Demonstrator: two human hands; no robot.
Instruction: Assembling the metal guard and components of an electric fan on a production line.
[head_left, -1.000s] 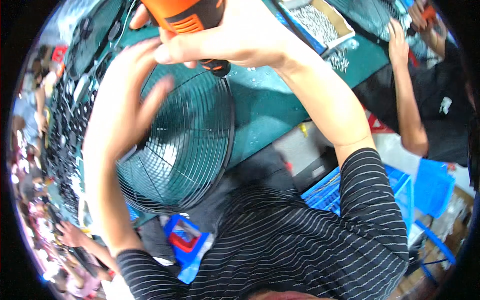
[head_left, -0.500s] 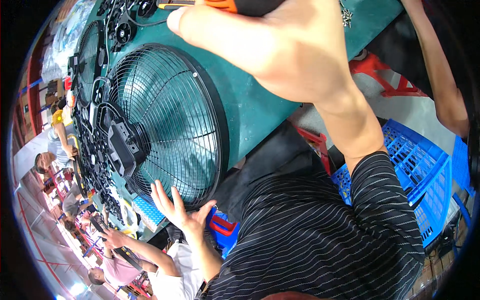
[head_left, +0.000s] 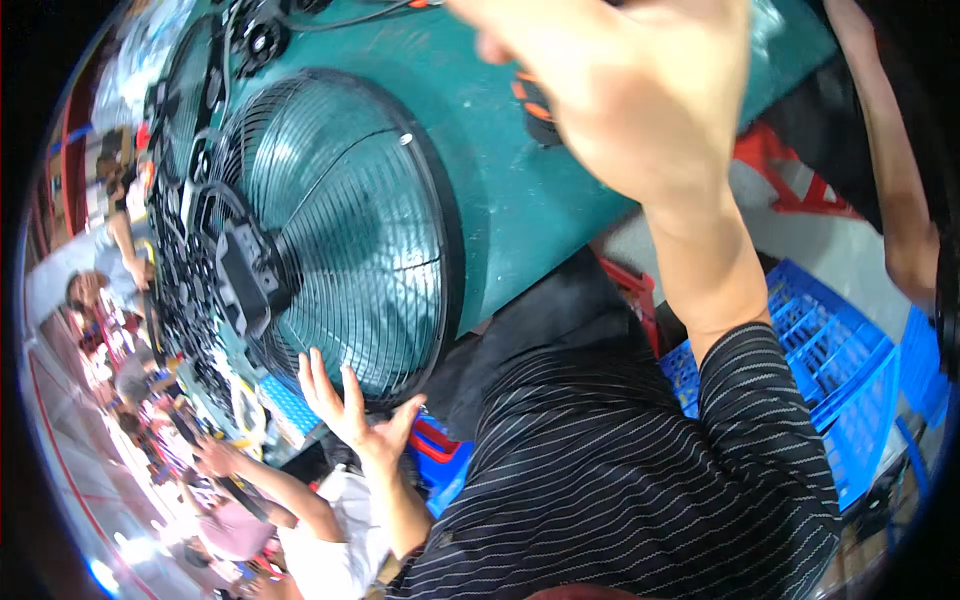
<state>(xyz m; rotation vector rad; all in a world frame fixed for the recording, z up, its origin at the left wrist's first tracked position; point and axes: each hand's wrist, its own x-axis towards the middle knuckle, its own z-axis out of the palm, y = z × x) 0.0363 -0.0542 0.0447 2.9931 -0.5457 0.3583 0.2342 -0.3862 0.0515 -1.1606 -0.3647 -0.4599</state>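
A large round fan (head_left: 350, 240) with a black wire guard lies on the green table (head_left: 500, 230), its black motor housing (head_left: 252, 277) to the left. My left hand (head_left: 360, 415) is by the guard's near rim, fingers spread and thumb out. Its fingertips overlap the wires; whether they touch is not clear. My right hand (head_left: 650, 100) is raised above the table, right of the fan, blurred and cut by the upper edge. From under its thumb side sticks out an orange-and-black tool (head_left: 538, 108), which it grips; most of the tool and the fingers are hidden.
Black fan parts and cables (head_left: 190, 290) crowd the table's left side. Blue plastic crates (head_left: 815, 340) and a red stool (head_left: 790, 175) stand at the right. Another person's arm (head_left: 890, 170) hangs at the far right. Several co-workers (head_left: 320, 530) are at the left.
My right hand has turned and shifted to the right, and the orange-and-black tool has come lower in view with it. My left hand stays by the rim. The view has tilted slightly.
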